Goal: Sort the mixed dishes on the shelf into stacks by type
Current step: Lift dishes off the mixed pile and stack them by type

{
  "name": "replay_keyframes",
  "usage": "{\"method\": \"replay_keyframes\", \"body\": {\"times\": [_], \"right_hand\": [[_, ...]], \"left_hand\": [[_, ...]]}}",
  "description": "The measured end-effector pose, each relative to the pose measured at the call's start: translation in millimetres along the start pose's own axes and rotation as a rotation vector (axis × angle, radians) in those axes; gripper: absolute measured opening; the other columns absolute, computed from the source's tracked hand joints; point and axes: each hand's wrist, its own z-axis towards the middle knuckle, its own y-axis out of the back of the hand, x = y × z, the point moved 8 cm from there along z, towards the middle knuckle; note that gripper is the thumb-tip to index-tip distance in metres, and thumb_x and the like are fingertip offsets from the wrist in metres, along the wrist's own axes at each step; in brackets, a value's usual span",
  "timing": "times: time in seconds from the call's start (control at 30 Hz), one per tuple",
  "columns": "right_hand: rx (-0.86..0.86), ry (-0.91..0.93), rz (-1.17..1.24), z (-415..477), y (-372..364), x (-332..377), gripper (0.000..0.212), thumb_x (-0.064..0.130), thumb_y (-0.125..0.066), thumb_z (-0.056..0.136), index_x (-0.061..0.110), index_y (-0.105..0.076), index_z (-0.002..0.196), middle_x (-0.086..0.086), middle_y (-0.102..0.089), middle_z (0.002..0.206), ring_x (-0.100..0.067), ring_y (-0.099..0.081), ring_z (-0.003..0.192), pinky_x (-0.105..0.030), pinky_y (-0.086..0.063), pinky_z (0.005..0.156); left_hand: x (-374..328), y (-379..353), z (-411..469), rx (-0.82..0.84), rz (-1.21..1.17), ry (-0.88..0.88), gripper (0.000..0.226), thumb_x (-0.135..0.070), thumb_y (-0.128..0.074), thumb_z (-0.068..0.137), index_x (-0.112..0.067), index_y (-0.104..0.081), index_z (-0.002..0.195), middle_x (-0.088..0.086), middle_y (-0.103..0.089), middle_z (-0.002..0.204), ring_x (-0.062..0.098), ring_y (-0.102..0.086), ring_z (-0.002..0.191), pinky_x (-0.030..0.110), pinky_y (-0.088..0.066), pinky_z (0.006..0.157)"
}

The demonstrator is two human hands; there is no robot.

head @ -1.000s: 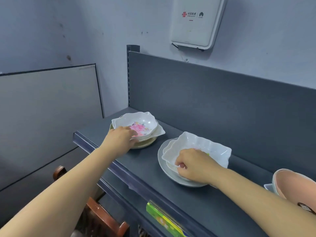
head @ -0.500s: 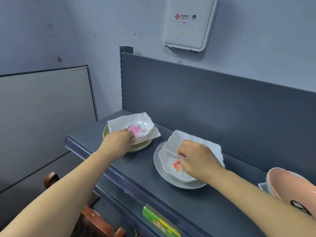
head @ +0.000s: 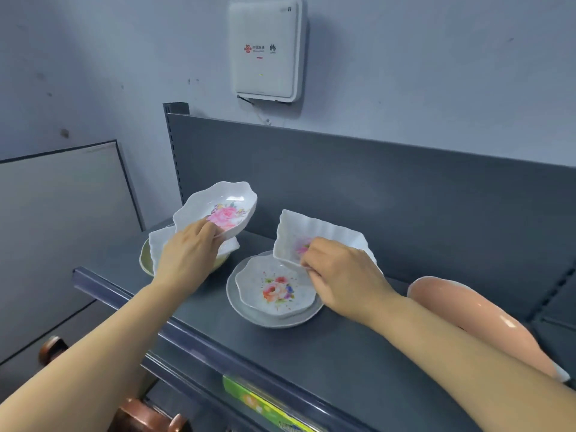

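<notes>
Grey shelf (head: 343, 353) holds pink bowl (head: 467, 310) near grey plate (head: 249, 311).

We reach both bare arms forward, our left forearm (head: 93, 338) rising from the lower left and our right forearm (head: 467, 353) from the lower right. Our left hand (head: 187, 255), back turned up, pinches the near rim of a white wavy-edged dish with a pink flower print (head: 218, 207) and holds it tilted. Our right hand (head: 346, 275), fingers curled, pinches the near edge of a white fluted rectangular dish (head: 318, 236), also tilted.
</notes>
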Motion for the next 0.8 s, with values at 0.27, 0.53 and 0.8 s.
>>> {"method": "replay_keyframes", "body": {"times": [0.27,0.53,0.8], "right_hand": [[-0.006,-0.022,-0.110,-97.1,84.7,-42.7,0.022,-0.007,-0.063,0.062,0.007,-0.064,0.079,-0.006,-0.061,0.079,-0.030,-0.063,0.072,-0.035,-0.049,0.043],[-0.099,-0.090,-0.294,-219.4,190.6,-92.3,0.034,-0.012,-0.065,0.051,0.008,-0.065,0.078,-0.005,-0.061,0.078,-0.028,-0.060,0.068,-0.032,-0.047,0.041],[-0.171,-0.241,-0.429,-329.6,275.2,-132.5,0.035,-0.015,-0.063,0.052,0.008,-0.064,0.078,-0.004,-0.060,0.077,-0.028,-0.056,0.067,-0.033,-0.044,0.040]], "left_hand": [[-121.4,26.6,-10.1,-0.059,-0.050,-0.039,0.010,0.005,-0.063,0.081,-0.001,-0.056,0.078,0.016,-0.056,0.073,0.037,-0.055,0.064,0.037,-0.036,0.053],[-279.9,43.8,-34.3,-0.067,-0.154,-0.165,0.013,-0.011,-0.050,0.082,-0.001,-0.055,0.075,0.016,-0.056,0.070,0.037,-0.054,0.062,0.040,-0.043,0.054],[-420.7,57.1,-55.3,-0.054,-0.354,-0.323,0.033,-0.025,-0.035,0.084,-0.004,-0.059,0.078,0.011,-0.055,0.070,0.033,-0.053,0.064,0.039,-0.045,0.055]]}}
